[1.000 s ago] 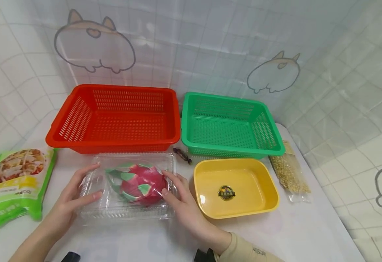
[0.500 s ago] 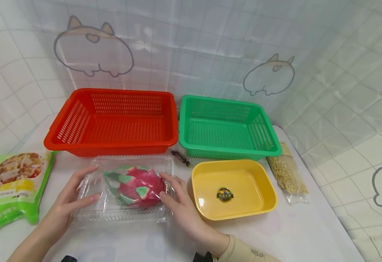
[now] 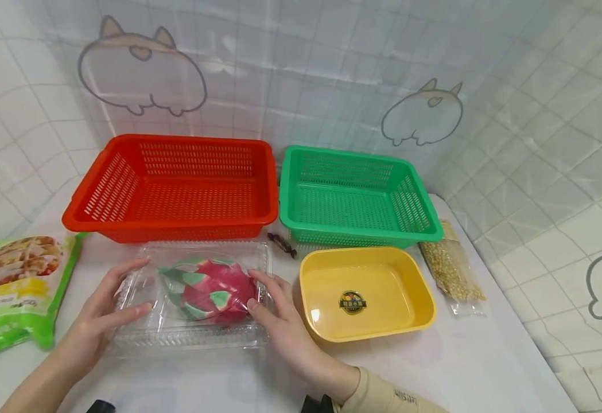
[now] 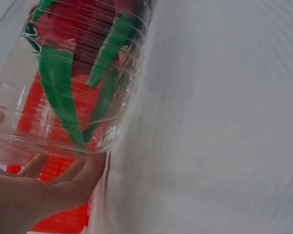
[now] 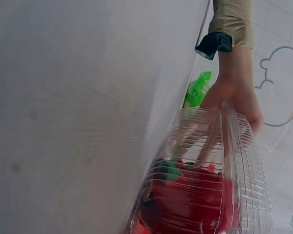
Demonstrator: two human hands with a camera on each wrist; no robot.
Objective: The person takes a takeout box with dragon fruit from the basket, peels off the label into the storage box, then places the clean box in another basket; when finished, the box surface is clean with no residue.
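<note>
In the head view, a clear plastic clamshell box [image 3: 151, 310] sits at the front of the table with a pink-and-green dragon fruit [image 3: 221, 288] inside. My left hand [image 3: 91, 321] grips the box's left end, thumb over the lid and fingers along the far left corner. At the right end my right hand [image 3: 287, 327] holds it, thumb and forefinger on top beside the fruit. The left wrist view looks at the fruit's green leaf tips [image 4: 58, 87] through the ribbed wall. From the right wrist, the box [image 5: 224, 161] appears edge-on, its lid and base together.
Behind the box stand a red basket [image 3: 177, 232] and a green basket [image 3: 362, 234]. A yellow tray [image 3: 388, 298] is close by my right hand. Around them lie a small wrapped candy [image 3: 282, 245], a green-edged food bag [image 3: 19, 292] and a bag of yellow grains [image 3: 450, 267].
</note>
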